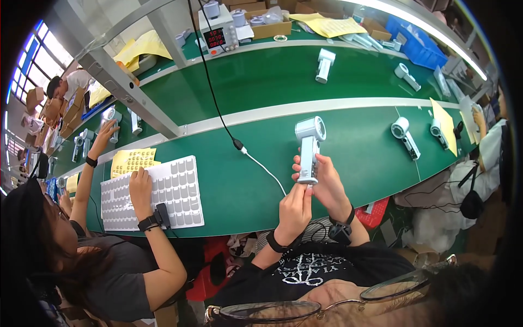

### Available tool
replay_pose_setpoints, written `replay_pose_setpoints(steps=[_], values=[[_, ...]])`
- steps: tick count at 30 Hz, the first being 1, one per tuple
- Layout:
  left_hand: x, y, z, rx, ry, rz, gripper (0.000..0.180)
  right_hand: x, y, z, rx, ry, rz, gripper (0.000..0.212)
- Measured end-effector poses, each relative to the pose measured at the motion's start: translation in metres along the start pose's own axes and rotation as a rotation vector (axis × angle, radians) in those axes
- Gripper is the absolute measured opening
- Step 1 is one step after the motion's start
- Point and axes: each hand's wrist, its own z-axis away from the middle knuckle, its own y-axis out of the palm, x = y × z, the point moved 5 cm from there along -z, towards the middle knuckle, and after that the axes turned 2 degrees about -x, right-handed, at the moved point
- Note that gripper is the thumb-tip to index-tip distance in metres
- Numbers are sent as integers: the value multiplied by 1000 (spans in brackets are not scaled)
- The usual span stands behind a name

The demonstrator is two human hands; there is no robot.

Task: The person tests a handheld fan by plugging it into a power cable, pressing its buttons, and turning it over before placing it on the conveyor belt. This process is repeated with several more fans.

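Note:
Upright over the green bench, a pale blue handheld fan [308, 147] is gripped round its handle by my right hand [330, 188]. At the handle's bottom end, my left hand [295, 210] pinches the plug of a white cable [267, 173]; whether the plug sits fully in the fan is hidden by my fingers. The white cable runs up to a black connector [238, 144] on a black cord [215, 92] hanging from above.
Further pale fans lie on the bench, one [405, 137] to the right, another [325, 65] at the back. A power supply [217, 37] and blue bin [417, 41] stand behind. At left, a co-worker's hand [141, 191] touches yellow and white sticker sheets [185, 210].

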Motion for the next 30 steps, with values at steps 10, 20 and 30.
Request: replay_pose_setpoints(steps=[10, 20, 30], values=[[-4, -15, 5, 2, -51, -107, 3, -16, 1, 3, -40, -308, 272, 33], [-7, -26, 10, 59, -164, 28, 12, -20, 15, 13, 77, -479, 493, 42], [19, -25, 20, 257, -331, 435, 16, -8, 26, 21, 103, -476, 630, 57]])
